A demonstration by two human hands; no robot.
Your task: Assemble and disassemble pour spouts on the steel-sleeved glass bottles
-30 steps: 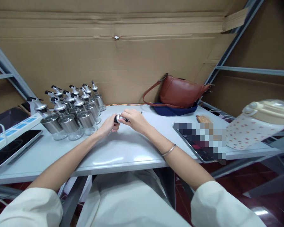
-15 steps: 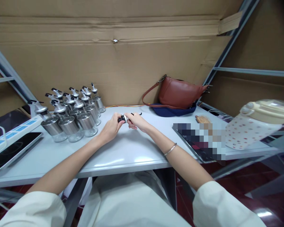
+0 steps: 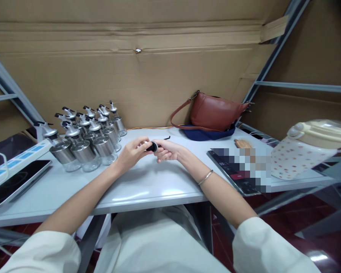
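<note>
Both hands meet over the middle of the grey table (image 3: pixel 147 185). My left hand (image 3: pixel 132 151) pinches one end of a small black-and-silver dispenser cap (image 3: pixel 152 146). My right hand (image 3: pixel 167 150) cups the cap's other end, fingers curled under it, a thin bracelet on its wrist. A short black lever sticks out behind the cap. To the left, near my left hand, stands a cluster of several glass-and-steel dispenser bottles (image 3: pixel 86 138) with pour-spout tops.
A brown leather bag (image 3: pixel 216 112) lies on a blue cloth at the back. A keyboard-like device (image 3: pixel 238 172) and a dotted jug (image 3: pixel 307 151) sit at right. A tablet (image 3: pixel 14 182) and a white power strip (image 3: pixel 19 153) lie at left. Cardboard lines the wall behind.
The cap has been turned between my fingers and shifted slightly right and toward me. My right hand has rolled from on top of it to palm-up beneath it.
</note>
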